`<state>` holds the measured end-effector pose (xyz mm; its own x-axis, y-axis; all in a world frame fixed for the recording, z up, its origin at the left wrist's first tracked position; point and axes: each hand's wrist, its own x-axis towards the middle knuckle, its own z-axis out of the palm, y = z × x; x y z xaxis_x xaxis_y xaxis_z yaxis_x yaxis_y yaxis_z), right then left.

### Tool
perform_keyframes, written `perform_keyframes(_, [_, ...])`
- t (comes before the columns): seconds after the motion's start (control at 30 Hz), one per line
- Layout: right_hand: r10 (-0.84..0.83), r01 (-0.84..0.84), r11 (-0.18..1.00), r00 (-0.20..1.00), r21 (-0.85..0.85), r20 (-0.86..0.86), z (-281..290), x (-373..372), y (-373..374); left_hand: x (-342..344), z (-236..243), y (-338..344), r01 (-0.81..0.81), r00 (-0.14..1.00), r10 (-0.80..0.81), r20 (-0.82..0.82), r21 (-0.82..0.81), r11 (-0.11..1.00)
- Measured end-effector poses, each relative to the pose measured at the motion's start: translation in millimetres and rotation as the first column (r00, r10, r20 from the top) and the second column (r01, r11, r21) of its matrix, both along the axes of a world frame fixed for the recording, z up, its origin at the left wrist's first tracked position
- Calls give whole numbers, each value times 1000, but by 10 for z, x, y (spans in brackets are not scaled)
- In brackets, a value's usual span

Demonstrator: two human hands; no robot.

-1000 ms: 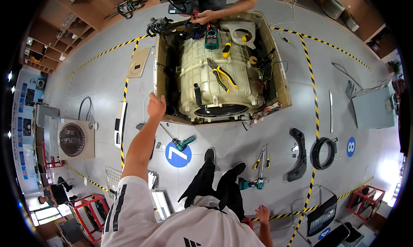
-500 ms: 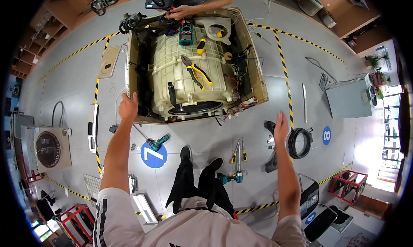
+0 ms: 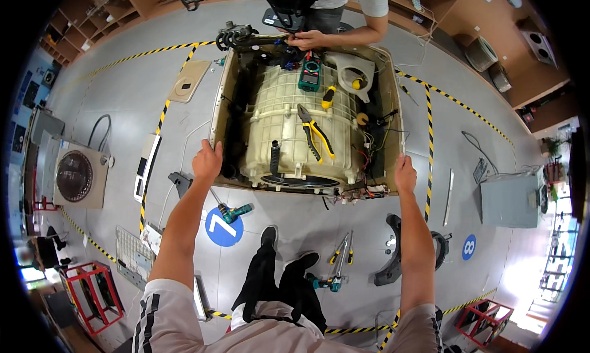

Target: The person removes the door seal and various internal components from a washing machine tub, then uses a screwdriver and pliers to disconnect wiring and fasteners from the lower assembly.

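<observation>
In front of me lies an opened washing machine cabinet [image 3: 217, 122] with a cream ribbed plastic tub [image 3: 264, 116] inside. My left hand [image 3: 208, 160] is closed on the cabinet's near left edge. At the near right corner my right hand [image 3: 405, 174] has its fingers bent around the opposite edge. Combination pliers [image 3: 306, 120] with yellow-black handles lie on the tub, beside a stubby yellow-black screwdriver [image 3: 329, 97] and a green multimeter [image 3: 310, 76]. A short black corrugated hose [image 3: 275, 157] stands at the tub's near left. Loose wires [image 3: 364, 193] hang by the near right corner.
Across the cabinet, a co-worker's hand [image 3: 305, 40] reaches over its far edge. On the floor near my feet lie a green cordless drill [image 3: 236, 213], another power tool [image 3: 335, 283] and a curved black part [image 3: 391, 261]. A beige panel [image 3: 190, 81] lies at the far left.
My right hand has moved from the air at the right onto the cabinet's right edge. My left hand stays on the left edge. The whole view has shifted, showing more of the co-worker.
</observation>
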<state>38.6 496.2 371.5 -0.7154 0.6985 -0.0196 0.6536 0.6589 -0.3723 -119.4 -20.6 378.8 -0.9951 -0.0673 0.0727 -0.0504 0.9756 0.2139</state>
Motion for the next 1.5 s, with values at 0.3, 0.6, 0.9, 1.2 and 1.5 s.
perform_keyframes(0.3, [-29,28,999,999,21,33,36,-39,-5,-19,-87,7,1,1000,-1,0,-6,1000])
perform_keyframes(0.6, [-56,56,998,997,0,52,159,-14,-82,7,-63,26,-10,1000,9,-17,-34,999])
perform_keyframes(0.9, [-74,74,997,997,-10,-3,144,-9,-69,12,-92,27,3,999,-5,-49,-47,999])
perform_keyframes(1.2, [-125,124,990,992,-60,-10,85,-11,-29,15,-54,40,-24,999,23,-24,-35,999])
perform_keyframes(1.5, [-91,93,994,995,-64,34,150,-11,-49,12,-46,21,-37,999,37,17,9,999])
